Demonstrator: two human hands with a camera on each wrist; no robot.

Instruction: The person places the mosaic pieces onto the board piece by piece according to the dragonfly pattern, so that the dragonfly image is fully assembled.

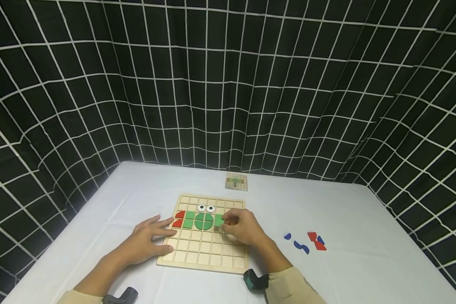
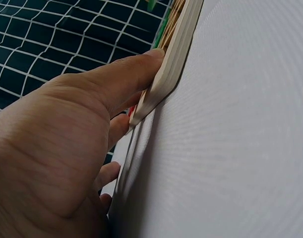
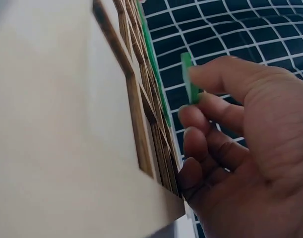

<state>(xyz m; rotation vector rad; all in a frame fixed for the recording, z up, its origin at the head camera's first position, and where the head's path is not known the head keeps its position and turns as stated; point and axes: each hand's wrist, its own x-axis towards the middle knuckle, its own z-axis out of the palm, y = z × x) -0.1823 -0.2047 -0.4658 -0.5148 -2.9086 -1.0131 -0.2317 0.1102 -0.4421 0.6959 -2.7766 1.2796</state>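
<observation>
A wooden grid board [image 1: 203, 257] lies on the table, in front of both hands. My right hand [image 1: 245, 226] pinches a thin green tile [image 3: 186, 64] between thumb and fingertips, over the board's right half. Left of those fingertips is a green circle of quarter pieces [image 1: 204, 221], with two white eye discs [image 1: 206, 208] just above it. Green squares [image 1: 188, 219] and red quarter pieces [image 1: 179, 218] fill cells farther left. My left hand [image 1: 148, 238] rests at the board's left edge with fingers spread; in the left wrist view the thumb touches the rim.
Beyond the board lies a small pattern card [image 1: 237, 182] with a similar figure on a grid. Loose blue half-round pieces [image 1: 301, 247] and red pieces [image 1: 320, 245] are scattered to the right on the white tablecloth [image 1: 349, 219]. A black gridded curtain [image 1: 228, 97] surrounds the table.
</observation>
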